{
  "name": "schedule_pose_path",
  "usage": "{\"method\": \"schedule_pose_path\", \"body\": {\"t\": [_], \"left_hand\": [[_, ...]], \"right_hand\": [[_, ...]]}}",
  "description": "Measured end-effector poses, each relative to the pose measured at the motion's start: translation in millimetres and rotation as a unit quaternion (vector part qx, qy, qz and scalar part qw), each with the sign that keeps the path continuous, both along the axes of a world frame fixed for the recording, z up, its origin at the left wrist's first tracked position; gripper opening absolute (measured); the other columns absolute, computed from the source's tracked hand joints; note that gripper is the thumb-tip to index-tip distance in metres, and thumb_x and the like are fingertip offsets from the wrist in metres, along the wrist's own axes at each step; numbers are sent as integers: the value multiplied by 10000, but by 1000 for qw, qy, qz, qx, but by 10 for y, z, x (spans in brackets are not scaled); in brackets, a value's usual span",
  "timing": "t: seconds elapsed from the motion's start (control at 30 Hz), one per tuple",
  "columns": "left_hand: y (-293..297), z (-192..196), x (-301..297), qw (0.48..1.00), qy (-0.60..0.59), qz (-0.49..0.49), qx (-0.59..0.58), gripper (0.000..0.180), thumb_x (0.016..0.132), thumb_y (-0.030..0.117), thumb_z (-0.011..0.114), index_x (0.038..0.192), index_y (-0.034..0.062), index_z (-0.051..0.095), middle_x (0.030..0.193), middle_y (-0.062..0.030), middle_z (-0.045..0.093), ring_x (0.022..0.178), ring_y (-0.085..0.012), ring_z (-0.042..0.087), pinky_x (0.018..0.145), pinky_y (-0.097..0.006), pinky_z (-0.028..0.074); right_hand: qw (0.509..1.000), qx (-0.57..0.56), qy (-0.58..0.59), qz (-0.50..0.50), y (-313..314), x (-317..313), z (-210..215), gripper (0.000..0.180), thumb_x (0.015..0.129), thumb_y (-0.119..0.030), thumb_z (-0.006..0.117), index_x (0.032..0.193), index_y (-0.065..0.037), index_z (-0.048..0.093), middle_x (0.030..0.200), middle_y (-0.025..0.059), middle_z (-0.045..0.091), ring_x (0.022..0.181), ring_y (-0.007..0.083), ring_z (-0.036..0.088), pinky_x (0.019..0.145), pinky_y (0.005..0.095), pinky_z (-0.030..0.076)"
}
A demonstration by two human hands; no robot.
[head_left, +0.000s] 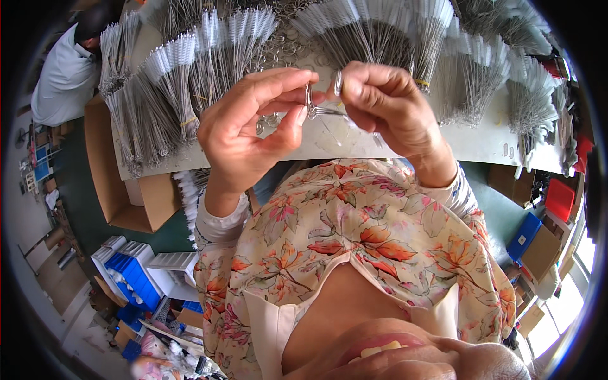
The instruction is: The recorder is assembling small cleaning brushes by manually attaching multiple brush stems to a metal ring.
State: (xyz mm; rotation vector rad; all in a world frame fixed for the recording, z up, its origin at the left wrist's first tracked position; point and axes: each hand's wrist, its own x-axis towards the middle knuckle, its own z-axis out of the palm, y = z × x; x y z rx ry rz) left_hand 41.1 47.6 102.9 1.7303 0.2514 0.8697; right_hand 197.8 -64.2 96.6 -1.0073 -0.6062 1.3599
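Note:
My left hand (pixel 250 123) is raised over the near part of the table, thumb and fingertips pinching a small metal ring (pixel 309 95) seen nearly edge-on. Thin wire ends (pixel 329 113) run from this ring toward my other hand. Close by on the right, my right hand (pixel 392 104) is closed, with more shiny metal rings (pixel 338 82) between its thumb and forefinger. Its curled fingers hide whatever else lies in the palm. Behind my hands, loose metal rings (pixel 288 50) are scattered on the tabletop (pixel 472 142).
Bundles of white-bristled wire brushes (pixel 171 60) line the table on the left, with more bundles (pixel 424 38) on the right. A cardboard box (pixel 158 196) stands by the table's left end. Blue crates (pixel 123 272) sit lower left. Another person (pixel 63 79) is at the far left.

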Motion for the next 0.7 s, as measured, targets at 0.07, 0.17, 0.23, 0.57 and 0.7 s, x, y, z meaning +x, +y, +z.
{"method": "schedule_pose_path", "body": {"t": [0.07,0.17,0.23,0.57,0.7], "left_hand": [[17,76,51,992,-32,48,110,300,695,-119,616,987,-53,616,938,-148,636,758,-180,653,661,-260,560],[62,121,84,977,-42,89,190,295,695,-112,621,981,-42,625,933,-143,640,767,-181,653,664,-254,560],[97,178,75,973,-38,103,205,293,693,-112,623,977,-40,629,931,-141,642,768,-180,653,664,-248,560],[258,691,-5,971,122,-36,204,211,778,-36,607,985,-76,595,906,-122,608,677,-120,570,634,-212,494],[237,730,-11,963,181,14,199,107,797,63,639,884,1,632,811,-38,601,620,-70,537,532,-192,439]], "right_hand": [[1000,10,-18,-9,69,-53,155,201,840,-241,628,850,-41,649,577,-37,493,501,29,399,445,189,297],[1000,25,-15,-8,158,-101,283,216,817,-250,655,833,-34,653,585,-36,509,502,24,403,444,180,304],[997,43,-69,-18,223,-104,310,196,811,-227,663,842,-34,656,599,-32,524,508,23,413,448,175,316],[972,117,-203,24,218,51,406,102,820,-120,640,866,-30,641,696,-18,599,562,17,479,482,172,386],[985,119,-121,34,208,51,433,117,824,-119,636,886,-20,631,707,-20,596,575,17,484,486,175,390]]}}
